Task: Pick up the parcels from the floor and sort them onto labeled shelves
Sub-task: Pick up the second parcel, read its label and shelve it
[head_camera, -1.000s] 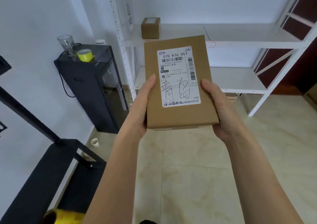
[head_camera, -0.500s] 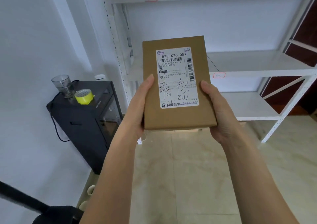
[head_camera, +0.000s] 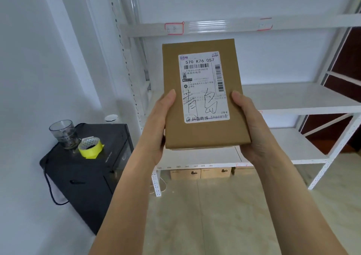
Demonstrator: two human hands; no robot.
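I hold a flat brown cardboard parcel [head_camera: 203, 135] upright in front of me, its white shipping label with handwritten characters facing me. My left hand [head_camera: 156, 125] grips its left edge and my right hand [head_camera: 252, 129] grips its right edge. Behind it stands a white metal shelf unit [head_camera: 304, 106] with several levels. Red-bordered labels [head_camera: 174, 28] are stuck on the front edge of the upper level. The parcel hides part of the middle shelf level.
A black cabinet [head_camera: 88, 176] stands at the left against the wall, carrying a glass cup [head_camera: 63, 133] and a roll of yellow tape [head_camera: 90, 147]. Brown boxes [head_camera: 201, 173] sit under the lowest shelf. Beige tiled floor [head_camera: 214, 225] lies below my arms.
My view has tilted upward and come closer to the shelves. The upper shelf edge with its red labels now sits lower in view. Both hands keep the same grip on the parcel.
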